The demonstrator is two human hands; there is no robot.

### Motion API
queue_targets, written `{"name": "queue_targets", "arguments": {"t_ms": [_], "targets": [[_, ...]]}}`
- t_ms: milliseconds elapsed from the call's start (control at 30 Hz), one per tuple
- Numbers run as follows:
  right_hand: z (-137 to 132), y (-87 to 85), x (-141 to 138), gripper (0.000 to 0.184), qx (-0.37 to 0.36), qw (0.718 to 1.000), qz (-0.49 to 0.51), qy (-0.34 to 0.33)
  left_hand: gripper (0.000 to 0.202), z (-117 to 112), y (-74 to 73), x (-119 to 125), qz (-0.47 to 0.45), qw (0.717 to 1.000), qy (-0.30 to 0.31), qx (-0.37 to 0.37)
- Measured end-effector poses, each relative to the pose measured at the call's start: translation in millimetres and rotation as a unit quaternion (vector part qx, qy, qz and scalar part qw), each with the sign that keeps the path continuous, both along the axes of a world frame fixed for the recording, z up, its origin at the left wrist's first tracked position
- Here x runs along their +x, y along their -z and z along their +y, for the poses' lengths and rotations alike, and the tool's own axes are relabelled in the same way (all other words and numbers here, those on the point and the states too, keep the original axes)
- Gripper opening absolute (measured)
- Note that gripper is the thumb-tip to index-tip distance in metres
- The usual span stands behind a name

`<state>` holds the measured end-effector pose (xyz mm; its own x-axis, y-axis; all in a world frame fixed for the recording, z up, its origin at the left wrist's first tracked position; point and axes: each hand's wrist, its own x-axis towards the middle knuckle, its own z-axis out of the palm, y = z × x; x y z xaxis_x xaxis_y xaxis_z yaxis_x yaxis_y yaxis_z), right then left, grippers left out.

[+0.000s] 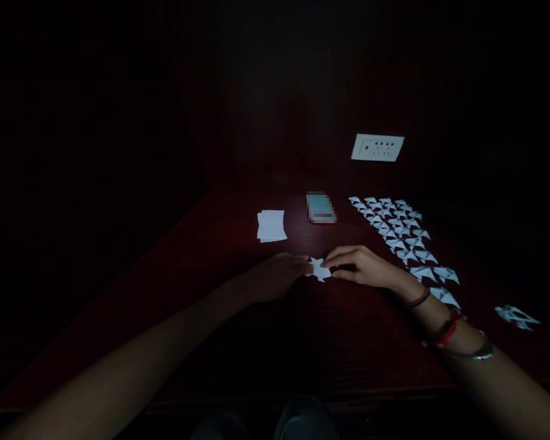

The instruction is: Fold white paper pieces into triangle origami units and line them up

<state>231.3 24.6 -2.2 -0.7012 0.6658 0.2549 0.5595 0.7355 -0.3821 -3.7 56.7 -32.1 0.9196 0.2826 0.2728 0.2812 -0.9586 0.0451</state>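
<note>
Between my two hands a small white folded paper [319, 269] with several pointed corners lies on the dark red table [201, 244]. My left hand [282, 275] has its thumb and fingertips on the paper's left edge, closed on it. From the right, my right hand [360, 264] touches the paper with its fingertips, the fingers slightly bent and apart. Beyond the left hand sits a short stack of white paper sheets [271, 226]. Rows of white folded paper pieces [396, 226] stretch along the table past my right hand.
A light blue, blurred rectangular object [321, 208] lies near the wall. One more cluster of folded paper [517, 318] rests at the far right. A white power socket [377, 148] is on the back wall. The table's front edge [348, 400] runs near my knees. The surroundings are dark.
</note>
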Motion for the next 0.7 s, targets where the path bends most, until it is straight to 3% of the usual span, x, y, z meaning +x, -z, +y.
{"name": "queue_targets", "arguments": {"t_ms": [167, 467, 700], "targets": [[0.8, 1.0, -1.0, 0.024, -0.012, 1.000, -0.011, -0.026, 0.054, 2.4, -1.1, -1.8, -0.003, 1.000, 0.016, 0.000], [2.5, 2.8, -1.7, 0.027, 0.040, 0.997, -0.056, -0.022, 0.057, 6.7, 1.2, -4.1, 0.002, 0.999, 0.016, -0.050], [-0.9, 2.9, -9.7, 0.031, 0.074, 0.992, -0.100, -0.005, 0.053, 1.8, -6.6, -2.1, -0.012, 1.000, 0.005, -0.026]]}}
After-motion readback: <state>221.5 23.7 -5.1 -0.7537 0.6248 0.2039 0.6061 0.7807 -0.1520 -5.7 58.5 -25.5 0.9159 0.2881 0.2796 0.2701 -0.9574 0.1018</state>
